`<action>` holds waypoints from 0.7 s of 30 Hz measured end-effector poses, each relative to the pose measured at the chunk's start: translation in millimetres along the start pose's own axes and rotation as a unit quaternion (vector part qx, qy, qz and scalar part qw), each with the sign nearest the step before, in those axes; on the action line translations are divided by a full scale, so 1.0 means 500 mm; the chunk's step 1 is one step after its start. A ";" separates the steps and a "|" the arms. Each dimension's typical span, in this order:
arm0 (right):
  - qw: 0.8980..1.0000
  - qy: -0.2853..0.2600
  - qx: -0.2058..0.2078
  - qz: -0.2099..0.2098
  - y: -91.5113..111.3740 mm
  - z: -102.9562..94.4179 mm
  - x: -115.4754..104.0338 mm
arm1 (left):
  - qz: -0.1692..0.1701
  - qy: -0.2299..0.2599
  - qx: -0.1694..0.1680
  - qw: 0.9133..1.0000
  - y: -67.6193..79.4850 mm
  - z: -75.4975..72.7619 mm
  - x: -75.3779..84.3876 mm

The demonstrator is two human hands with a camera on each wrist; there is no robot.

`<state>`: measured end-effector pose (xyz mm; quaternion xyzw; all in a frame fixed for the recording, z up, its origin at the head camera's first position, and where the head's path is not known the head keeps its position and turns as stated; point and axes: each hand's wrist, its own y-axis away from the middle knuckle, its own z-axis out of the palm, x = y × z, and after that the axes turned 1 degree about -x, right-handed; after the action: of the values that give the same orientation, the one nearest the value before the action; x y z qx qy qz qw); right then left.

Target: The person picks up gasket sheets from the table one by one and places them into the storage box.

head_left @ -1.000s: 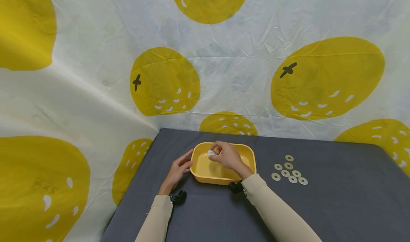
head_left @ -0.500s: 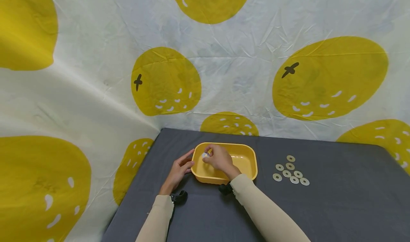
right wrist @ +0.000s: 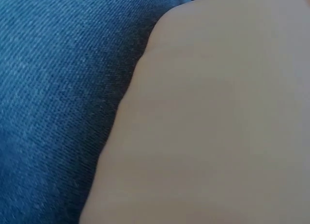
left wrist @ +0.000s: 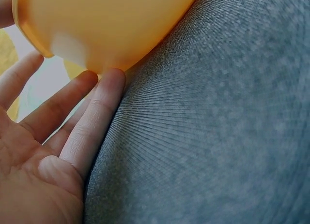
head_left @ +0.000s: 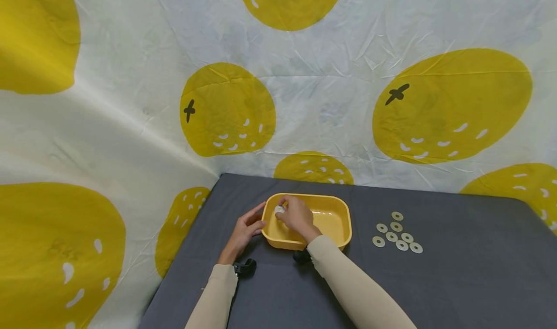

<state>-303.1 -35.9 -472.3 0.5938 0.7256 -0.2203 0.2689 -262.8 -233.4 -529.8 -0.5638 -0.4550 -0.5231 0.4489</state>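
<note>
A yellow plastic tub (head_left: 332, 221) sits on the dark grey cloth. My left hand (head_left: 244, 231) rests at its left end; in the left wrist view the fingers (left wrist: 83, 137) lie fairly straight, tips against the tub's outer wall (left wrist: 111, 25). My right hand (head_left: 298, 216) reaches over the front rim into the left half of the tub. Between its thumb and fingers it pinches a flat metal washer (head_left: 278, 209), partly covered by the fingertips. A blurred tan surface (right wrist: 203, 117) fills most of the right wrist view and hides the hand there.
Several more washers (head_left: 391, 237) lie in a loose group on the table cloth (head_left: 470, 261), right of the tub. Behind and to the left hangs a white curtain (head_left: 322, 106) printed with big yellow fruit.
My right hand has moved left inside the tub with the washer, then nearly stopped. The left hand has kept its place at the tub's end. The view has shifted slightly.
</note>
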 end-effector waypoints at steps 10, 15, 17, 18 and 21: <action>1.000 0.002 0.001 0.010 -0.009 0.017 0.005 | 0.007 -0.005 -0.001 1.000 0.001 0.002 -0.003; 1.000 0.006 -0.001 0.014 -0.009 0.019 0.005 | 0.004 -0.018 0.004 1.000 0.002 0.004 0.000; 1.000 0.007 -0.003 0.015 -0.009 0.020 0.006 | 0.003 -0.021 0.007 1.000 0.003 0.005 0.001; 1.000 0.006 -0.003 0.016 -0.009 0.020 0.006 | 0.003 -0.020 0.008 1.000 0.002 0.005 0.001; 1.000 0.003 -0.003 0.018 -0.010 0.022 0.008 | 0.004 -0.019 0.011 1.000 0.001 0.004 0.001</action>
<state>-307.1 -41.2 -483.1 0.6066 0.7165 -0.2113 0.2719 -262.1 -231.4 -529.6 -0.5705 -0.4670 -0.5049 0.4488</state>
